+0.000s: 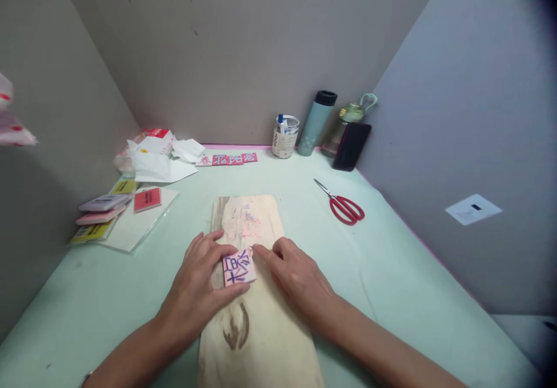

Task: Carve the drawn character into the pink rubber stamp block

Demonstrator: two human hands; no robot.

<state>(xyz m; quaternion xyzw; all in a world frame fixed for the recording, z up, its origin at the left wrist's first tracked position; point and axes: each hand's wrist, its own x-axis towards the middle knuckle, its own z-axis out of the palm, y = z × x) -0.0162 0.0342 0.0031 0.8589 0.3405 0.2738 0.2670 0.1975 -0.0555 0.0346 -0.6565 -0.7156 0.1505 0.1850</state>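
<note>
— What do the hands have between them?

— A small pink block [238, 267] with a dark blue character drawn on its top. It lies flat on a pale wooden board [256, 330], close to the board's middle. The left hand [198, 286] pinches it: thumb along the near edge, fingers [213, 247] curled over the far left corner. The right hand [298, 275] rests on the board just beside it, fingers pressed together, the forefinger tip touching the block's far right corner.

— Which way does it point?

— It is nearly square, so its long axis is hard to tell. It sits slightly turned, its right side angled away from the person.

— And the board?

— Its long axis runs straight away from the person on the green counter [391, 272], with faint pink marks beyond the fingertips.

— Further out?

— Red scissors [343, 205] lie to the right of the fingers, well apart. To the left is a stack of coloured blocks [101, 217]. Far beyond the fingers, a row of red character tiles [228, 159], crumpled paper [159, 159], a jar [285, 136], a teal flask [317, 122] and a dark phone [351, 145] stand near the wall.
</note>
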